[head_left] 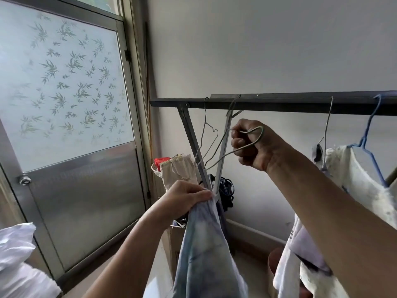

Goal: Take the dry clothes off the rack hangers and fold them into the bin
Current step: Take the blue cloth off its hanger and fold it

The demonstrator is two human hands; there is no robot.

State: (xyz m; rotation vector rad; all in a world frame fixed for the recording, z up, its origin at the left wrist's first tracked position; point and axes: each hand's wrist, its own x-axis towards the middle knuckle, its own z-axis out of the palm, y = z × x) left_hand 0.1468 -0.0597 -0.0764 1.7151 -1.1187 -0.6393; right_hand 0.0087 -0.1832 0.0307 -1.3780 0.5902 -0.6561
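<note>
right hand point(251, 145): raised just under the rack bar, fingers curled tight round a wire hanger; grip clamped on it.
wire hanger point(217, 158): bare grey wire, held at its bent end in the right fist, the rest slanting down and left toward the rack leg; no garment is seen on it.
left hand point(187, 196): lower and left of the right hand, fingers bunched over the top of a pale blue garment; grip clamped on the cloth.
pale blue garment point(204, 250): hung straight down from the left hand's grip, well below the right hand, off any hanger; lower end cut by the frame edge.
rack bar point(279, 103): dark metal, run horizontally across the right half; slanted legs are seen below its left end.
second bare hanger point(206, 134): hooked on the bar, just left of the held hanger.
white garment point(352, 175): on a blue hanger point(371, 134) at the right, partly hidden behind the right forearm.
grey hanger point(326, 130): hooked on the bar beside the blue one.
bin: cannot be told for sure from this view.
door point(71, 130): frosted leaf-pattern glass over a metal panel, at left.
cloth bag point(178, 171): beige, behind the rack leg in the corner.
</note>
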